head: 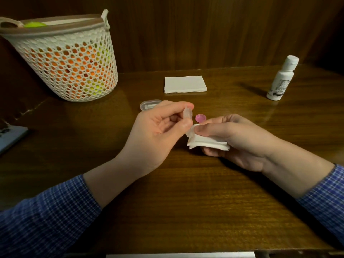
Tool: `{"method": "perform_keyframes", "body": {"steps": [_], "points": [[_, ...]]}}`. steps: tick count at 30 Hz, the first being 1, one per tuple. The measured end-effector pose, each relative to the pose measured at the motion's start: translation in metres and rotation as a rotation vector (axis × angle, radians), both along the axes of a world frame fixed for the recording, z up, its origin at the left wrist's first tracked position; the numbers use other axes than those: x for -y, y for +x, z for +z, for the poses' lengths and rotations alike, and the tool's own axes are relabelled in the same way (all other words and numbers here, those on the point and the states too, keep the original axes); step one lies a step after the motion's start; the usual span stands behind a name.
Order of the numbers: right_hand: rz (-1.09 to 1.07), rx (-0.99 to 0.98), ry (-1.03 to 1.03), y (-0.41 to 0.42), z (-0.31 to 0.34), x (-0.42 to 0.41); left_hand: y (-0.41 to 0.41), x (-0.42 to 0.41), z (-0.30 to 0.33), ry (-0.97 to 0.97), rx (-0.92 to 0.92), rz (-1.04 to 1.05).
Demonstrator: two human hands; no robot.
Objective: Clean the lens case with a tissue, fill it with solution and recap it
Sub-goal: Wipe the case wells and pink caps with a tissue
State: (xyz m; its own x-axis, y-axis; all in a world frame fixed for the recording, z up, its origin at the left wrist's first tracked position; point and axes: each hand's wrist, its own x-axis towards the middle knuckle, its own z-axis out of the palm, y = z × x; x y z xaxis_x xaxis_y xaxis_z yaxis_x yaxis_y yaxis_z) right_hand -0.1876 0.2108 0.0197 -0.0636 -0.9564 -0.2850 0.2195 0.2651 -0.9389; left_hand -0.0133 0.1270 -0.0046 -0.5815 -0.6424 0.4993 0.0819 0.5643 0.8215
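Dim wooden table, seen from above the person's forearms, both in blue checked sleeves. The left hand is raised just over the table near the middle, thumb and forefinger pinched closed on a small clear lens case, held on edge so only its thin rim and part of one well show; how much of the case is hidden behind the fingers cannot be told. The right hand sits just beside it, fingers curled and thumb pressed down on a folded white tissue, with one corner of the tissue reaching up to touch the left thumb right below the case. A small pink cap lies open side up on the table just behind the two hands, between them, apart from the case. A clear oval box rests flat behind the left hand's knuckles, partly hidden by them. Farther back, near the middle, a flat stack of white tissues lies squared on the table. A white bottle with a flip cap stands upright at the far right, well apart from the hands. A white mesh basket stands at the far left, orange and yellow-green shapes showing through its holes.
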Motion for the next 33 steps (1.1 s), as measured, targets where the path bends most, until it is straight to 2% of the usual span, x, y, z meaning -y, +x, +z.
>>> {"method": "perform_keyframes", "body": {"steps": [5,11,14,17,19,21,25,29,33], "points": [[0.020,0.305,0.113,-0.001,0.001,0.003,-0.001,-0.003,-0.002,-0.175,-0.023,0.063],[0.131,0.389,0.159,0.000,0.002,0.001,0.000,-0.007,-0.001,-0.249,-0.058,0.164],[0.196,0.360,0.110,0.008,0.003,-0.005,-0.001,-0.007,0.003,-0.085,-0.074,0.157],[0.181,0.175,0.051,0.014,0.006,-0.010,0.002,0.006,0.011,0.217,-0.111,0.199],[0.188,0.088,0.032,0.012,0.009,-0.013,0.007,0.019,0.014,0.359,-0.072,0.257],[0.191,0.037,0.023,0.009,0.011,-0.013,0.011,0.030,0.013,0.399,0.018,0.278],[0.097,-0.050,0.009,0.001,0.005,-0.005,0.015,0.042,0.010,0.307,0.256,0.231],[0.045,-0.115,-0.059,-0.006,-0.002,0.001,0.019,0.047,0.006,0.042,0.485,0.247],[0.077,-0.175,-0.090,-0.010,-0.006,0.003,0.023,0.050,0.005,-0.103,0.592,0.292]]}}
